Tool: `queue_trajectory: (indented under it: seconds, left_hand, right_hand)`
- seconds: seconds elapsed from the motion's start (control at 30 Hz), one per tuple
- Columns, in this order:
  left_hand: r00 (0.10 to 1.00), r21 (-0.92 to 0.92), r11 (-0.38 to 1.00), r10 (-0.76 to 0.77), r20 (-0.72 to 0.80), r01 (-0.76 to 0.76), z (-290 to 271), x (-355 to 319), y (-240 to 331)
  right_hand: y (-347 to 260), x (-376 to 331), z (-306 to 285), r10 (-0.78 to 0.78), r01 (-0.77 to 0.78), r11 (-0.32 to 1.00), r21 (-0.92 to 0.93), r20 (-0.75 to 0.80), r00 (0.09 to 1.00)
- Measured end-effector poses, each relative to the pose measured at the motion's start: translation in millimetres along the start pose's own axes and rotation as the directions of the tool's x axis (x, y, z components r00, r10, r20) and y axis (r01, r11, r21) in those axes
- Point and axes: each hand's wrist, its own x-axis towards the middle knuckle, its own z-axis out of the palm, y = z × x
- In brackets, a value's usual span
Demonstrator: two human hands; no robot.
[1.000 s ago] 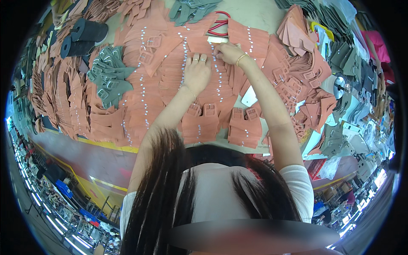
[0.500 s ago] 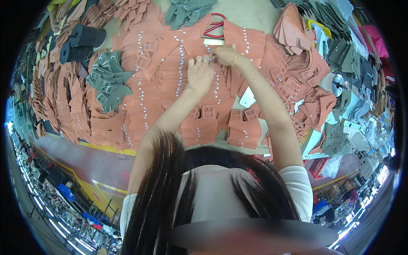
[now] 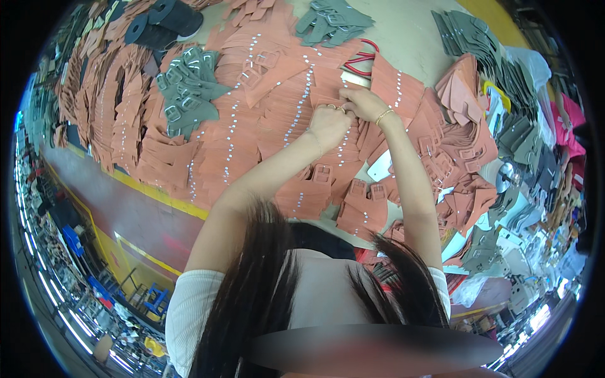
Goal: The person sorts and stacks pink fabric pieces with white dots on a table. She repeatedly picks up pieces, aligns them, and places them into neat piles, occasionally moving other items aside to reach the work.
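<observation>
Over the rows of flat salmon-coloured leather-like pieces [image 3: 296,116], many with small white stickers, my two hands meet. My left hand [image 3: 331,129], with rings on it, is closed with fingertips pressed together. Touching it or nearly so, my right hand [image 3: 367,105] is closed too, a bracelet round its wrist. Whatever lies between the fingertips is too small or hidden to make out. A salmon piece [image 3: 326,85] lies just beyond the left fingers. Past the right hand rest red-handled scissors [image 3: 360,58], partly covered by pieces.
Dark green buckled straps lie in one heap [image 3: 189,91] at left and another [image 3: 334,24] at the far side. Two black thread spools [image 3: 146,31] stand far left. Salmon buckled straps [image 3: 441,164], a white card [image 3: 380,167] and green stacks [image 3: 472,34] are at right.
The whole view has tilted and shifted, so the table appears turned. My hands have drawn closer together, fingertips now meeting. The piles look the same.
</observation>
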Motion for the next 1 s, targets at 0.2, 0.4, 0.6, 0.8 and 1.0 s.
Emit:
queue_trajectory:
  seconds: [0.2, 0.4, 0.6, 0.8, 1.0]
  left_hand:
    - [1.000, -0.057, 0.998, -0.001, -0.004, 0.001, 0.7, 3.0, 0.0]
    - [0.867, -0.181, 0.983, -0.072, -0.493, -0.021, -1.4, -24.8, -40.6]
    - [0.329, -0.717, 0.280, -0.941, -0.075, 0.638, 8.9, -72.8, -154.6]
    - [0.357, -0.420, 0.368, -0.928, -0.107, 0.830, 13.7, -68.2, -160.8]
    - [0.515, -0.930, -0.313, -0.774, 0.367, 0.192, 8.0, -81.2, -164.3]
  right_hand:
    - [-37.1, 7.1, -36.7, -0.149, 0.143, 0.989, -0.047, -0.197, 0.969]
    - [-61.9, -5.8, -120.5, -0.146, 0.156, 0.987, -0.039, -0.624, 0.768]
    - [-79.2, -25.0, -115.7, 0.300, 0.310, 0.643, 0.700, -0.603, 0.739]
    - [-119.1, 21.8, -30.8, 0.119, 0.470, -0.173, 0.865, -0.456, 0.882]
    - [-133.7, 91.2, 76.2, 0.389, 0.095, -0.219, 0.971, -0.002, 0.921]
